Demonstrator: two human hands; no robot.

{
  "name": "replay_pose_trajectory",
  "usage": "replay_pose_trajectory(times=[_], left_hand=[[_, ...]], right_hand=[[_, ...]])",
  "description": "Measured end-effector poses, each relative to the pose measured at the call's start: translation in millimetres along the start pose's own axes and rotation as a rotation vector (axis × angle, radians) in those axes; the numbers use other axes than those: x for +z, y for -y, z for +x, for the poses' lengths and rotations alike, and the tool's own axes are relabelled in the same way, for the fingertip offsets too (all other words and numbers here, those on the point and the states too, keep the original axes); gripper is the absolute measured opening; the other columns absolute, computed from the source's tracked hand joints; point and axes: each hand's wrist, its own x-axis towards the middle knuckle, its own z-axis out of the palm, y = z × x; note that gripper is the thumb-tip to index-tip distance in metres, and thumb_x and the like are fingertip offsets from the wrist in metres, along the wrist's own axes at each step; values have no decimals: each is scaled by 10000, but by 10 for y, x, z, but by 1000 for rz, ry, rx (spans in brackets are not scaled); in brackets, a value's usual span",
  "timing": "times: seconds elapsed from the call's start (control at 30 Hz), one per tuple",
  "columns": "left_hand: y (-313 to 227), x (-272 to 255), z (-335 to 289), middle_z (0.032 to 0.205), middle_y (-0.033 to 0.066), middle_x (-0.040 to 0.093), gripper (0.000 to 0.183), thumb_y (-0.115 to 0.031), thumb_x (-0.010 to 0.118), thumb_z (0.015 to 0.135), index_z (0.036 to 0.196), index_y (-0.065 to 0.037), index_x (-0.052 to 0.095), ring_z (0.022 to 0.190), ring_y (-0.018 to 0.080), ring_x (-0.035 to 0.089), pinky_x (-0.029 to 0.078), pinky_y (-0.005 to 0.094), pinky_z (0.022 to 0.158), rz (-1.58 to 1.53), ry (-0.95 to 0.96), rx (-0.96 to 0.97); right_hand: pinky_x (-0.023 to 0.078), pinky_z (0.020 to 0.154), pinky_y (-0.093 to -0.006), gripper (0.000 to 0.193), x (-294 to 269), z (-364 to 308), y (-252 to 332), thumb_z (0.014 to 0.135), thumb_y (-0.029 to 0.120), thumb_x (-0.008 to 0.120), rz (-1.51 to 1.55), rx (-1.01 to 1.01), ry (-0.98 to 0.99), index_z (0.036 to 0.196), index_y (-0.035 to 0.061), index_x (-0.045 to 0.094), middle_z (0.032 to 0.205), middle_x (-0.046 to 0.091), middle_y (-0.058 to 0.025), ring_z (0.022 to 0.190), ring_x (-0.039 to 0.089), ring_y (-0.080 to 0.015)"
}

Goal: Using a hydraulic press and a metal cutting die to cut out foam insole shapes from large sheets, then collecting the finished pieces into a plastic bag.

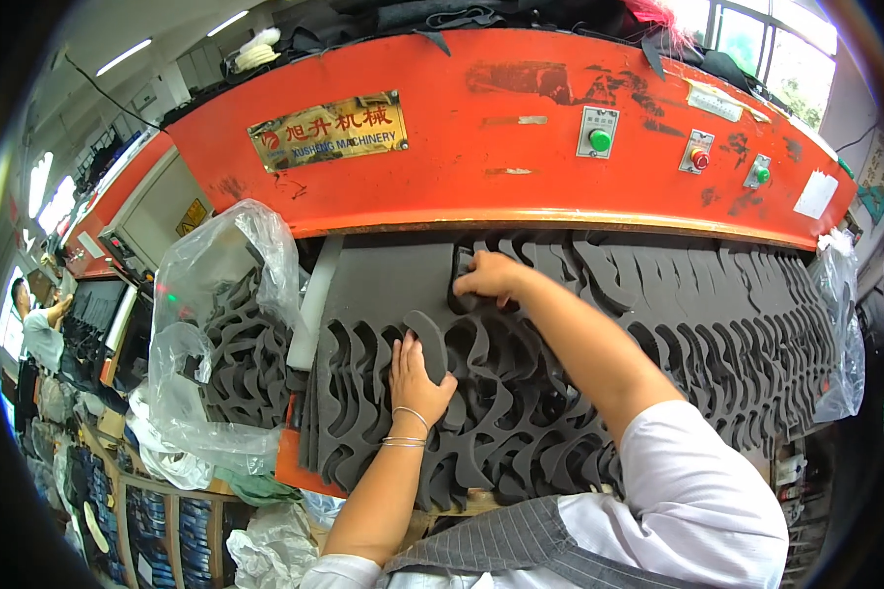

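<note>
A curved grey foam piece stands up out of the cut sheet, and my left hand holds it between fingers and thumb. Farther off, my right hand is closed on a dark, thin-edged cutting die that sits at the border of the uncut foam. My fingers cover most of that die. Both hands work over a stack of dark grey foam sheets, uncut at the far left and pierced with rows of curved slots nearer me and to the right.
Across the far side runs the orange press beam, with a green button and a red one. Left of the sheets, a clear plastic bag holds many curved foam pieces. Another person stands at the far left.
</note>
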Motion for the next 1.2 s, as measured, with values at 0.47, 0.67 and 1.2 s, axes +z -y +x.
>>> replay_pose_trajectory(times=[0.47,0.67,1.2], left_hand=[[139,116,-13,1389,252,398,670,-147,714,666,1222,63,406,1317,452,315,246,498,1113,-254,-119,67],[195,105,9,1388,235,406,694,-140,710,675,1260,66,399,1324,413,318,250,472,1113,-337,-95,45],[-1218,-811,-64,1132,163,579,491,-246,599,907,1278,18,414,1085,257,565,444,373,970,-1726,898,-64]], right_hand=[[352,947,-430,478,748,-53,234,819,412,584,-670,146,-325,1110,43,676,1171,660,-101,1108,589,-296],[476,754,-363,455,33,-388,214,683,302,739,324,128,-307,1017,2,665,927,654,-138,862,602,-239],[468,855,-347,607,1121,-3321,-283,757,269,774,483,-359,-552,1241,31,494,1078,574,-137,1026,582,-294]])
